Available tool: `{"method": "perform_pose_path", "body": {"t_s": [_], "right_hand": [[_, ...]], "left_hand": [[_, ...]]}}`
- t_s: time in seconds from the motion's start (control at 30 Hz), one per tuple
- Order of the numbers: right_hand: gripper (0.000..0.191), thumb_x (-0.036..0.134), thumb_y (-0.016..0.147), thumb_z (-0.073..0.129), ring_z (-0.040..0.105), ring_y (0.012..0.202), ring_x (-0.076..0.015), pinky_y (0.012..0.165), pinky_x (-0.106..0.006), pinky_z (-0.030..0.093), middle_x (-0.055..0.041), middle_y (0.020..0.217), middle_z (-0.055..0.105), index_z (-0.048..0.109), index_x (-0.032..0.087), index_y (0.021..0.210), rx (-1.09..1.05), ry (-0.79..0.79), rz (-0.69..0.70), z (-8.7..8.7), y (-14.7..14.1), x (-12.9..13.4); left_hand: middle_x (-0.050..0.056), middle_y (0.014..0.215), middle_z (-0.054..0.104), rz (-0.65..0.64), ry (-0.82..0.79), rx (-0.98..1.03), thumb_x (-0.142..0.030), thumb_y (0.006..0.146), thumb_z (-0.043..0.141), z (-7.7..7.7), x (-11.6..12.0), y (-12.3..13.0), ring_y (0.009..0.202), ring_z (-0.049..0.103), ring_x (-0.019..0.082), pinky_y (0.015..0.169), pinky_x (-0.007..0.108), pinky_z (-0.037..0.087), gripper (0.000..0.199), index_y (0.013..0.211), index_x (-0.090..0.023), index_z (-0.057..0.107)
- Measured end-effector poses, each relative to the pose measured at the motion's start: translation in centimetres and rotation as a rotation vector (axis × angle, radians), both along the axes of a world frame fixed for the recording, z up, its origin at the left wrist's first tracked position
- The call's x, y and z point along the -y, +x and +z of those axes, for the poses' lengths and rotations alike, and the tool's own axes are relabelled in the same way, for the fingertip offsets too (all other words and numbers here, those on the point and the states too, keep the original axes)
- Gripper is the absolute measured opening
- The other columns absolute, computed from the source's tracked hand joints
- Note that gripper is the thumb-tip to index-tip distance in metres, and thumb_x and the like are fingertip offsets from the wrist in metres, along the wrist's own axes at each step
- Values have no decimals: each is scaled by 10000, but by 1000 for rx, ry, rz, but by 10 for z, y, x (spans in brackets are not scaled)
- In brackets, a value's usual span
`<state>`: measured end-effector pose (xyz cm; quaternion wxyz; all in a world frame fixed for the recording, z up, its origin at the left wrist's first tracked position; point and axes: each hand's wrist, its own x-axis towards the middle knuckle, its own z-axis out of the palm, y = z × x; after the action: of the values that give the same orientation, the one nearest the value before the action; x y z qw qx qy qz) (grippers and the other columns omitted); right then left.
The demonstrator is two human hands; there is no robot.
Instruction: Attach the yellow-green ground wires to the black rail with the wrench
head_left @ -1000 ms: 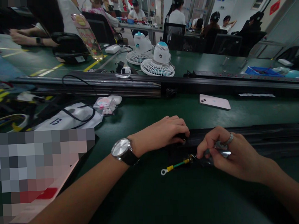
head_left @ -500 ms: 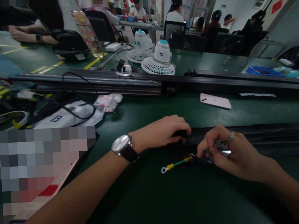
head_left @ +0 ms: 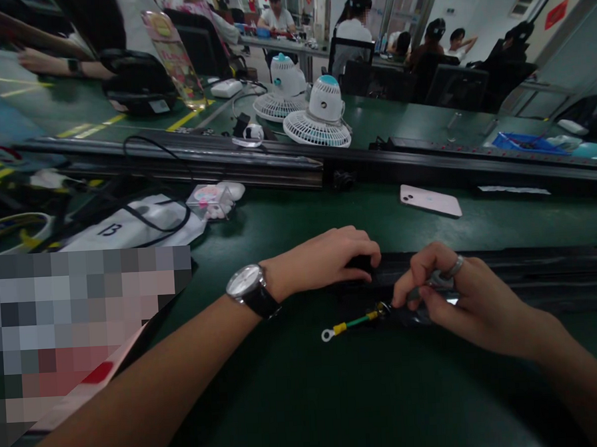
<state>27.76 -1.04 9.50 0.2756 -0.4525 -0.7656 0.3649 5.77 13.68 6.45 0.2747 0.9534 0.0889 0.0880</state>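
My left hand (head_left: 352,250), wearing a watch (head_left: 245,282) on its wrist, is curled over the near left end of a long black bar (head_left: 531,265) on the table. To its right, my right hand (head_left: 457,295) is closed with thumb and fingers pinched together near the bar's end. A bit of something silvery shows between these fingers, too hidden to name. Just left of the right fingertips, a short green-and-yellow ground wire (head_left: 356,323) with a ring terminal (head_left: 328,335) sticks out from the bar over the green table.
A pink phone (head_left: 430,200) lies beyond the hands. Farther back are a long black rail (head_left: 450,159) and two white fans (head_left: 325,115). At left are a white bag (head_left: 128,226), a small clear box (head_left: 210,201) and cables. Several people sit in the background.
My left fingers have shifted slightly, hiding the small shiny spot seen under them before. My right fingers have moved a little, and less of the silvery thing shows. The wire stays in place.
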Motion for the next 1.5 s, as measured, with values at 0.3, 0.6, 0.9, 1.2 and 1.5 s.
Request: {"method": "perform_pose_path", "body": {"t_s": [0.3,0.6,0.9,1.2,1.5], "right_hand": [[272,33,948,480,664,818,-118,722,-226,507,30,1031,712,427,263,1083,43,-25,12,4,1,1],[244,44,945,509,685,766,-125,657,-224,524,15,1011,721,431,256,1036,29,-13,-30,2,1,2],[242,48,938,525,679,793,-133,693,-238,523,11,1008,714,432,252,1031,29,-22,-20,0,1,2],[352,81,986,501,692,996,-154,825,-248,555,5,1173,698,472,285,1272,206,-36,47,20,6,1],[302,132,1015,523,692,1073,-211,860,-298,582,-26,1193,703,544,271,1283,296,-37,102,27,10,0]], "left_hand": [[27,1116,624,-12,-15,14,-39,892,602,-3,-2,-2,1053,540,199,922,324,414,330,1144,-249,635],[26,1097,615,3,-27,3,-249,913,723,-3,-1,-2,1033,535,208,896,322,412,207,1102,-241,638],[23,1047,606,15,14,36,-195,902,717,-4,1,0,984,528,198,850,309,398,176,1044,-225,616],[17,1094,613,-7,-30,24,-153,894,698,-5,-2,-3,1025,530,199,894,317,401,251,1113,-249,619],[19,1085,614,1,-26,41,-227,898,732,-5,-1,-3,1020,533,200,865,311,406,224,1097,-246,632]]}}
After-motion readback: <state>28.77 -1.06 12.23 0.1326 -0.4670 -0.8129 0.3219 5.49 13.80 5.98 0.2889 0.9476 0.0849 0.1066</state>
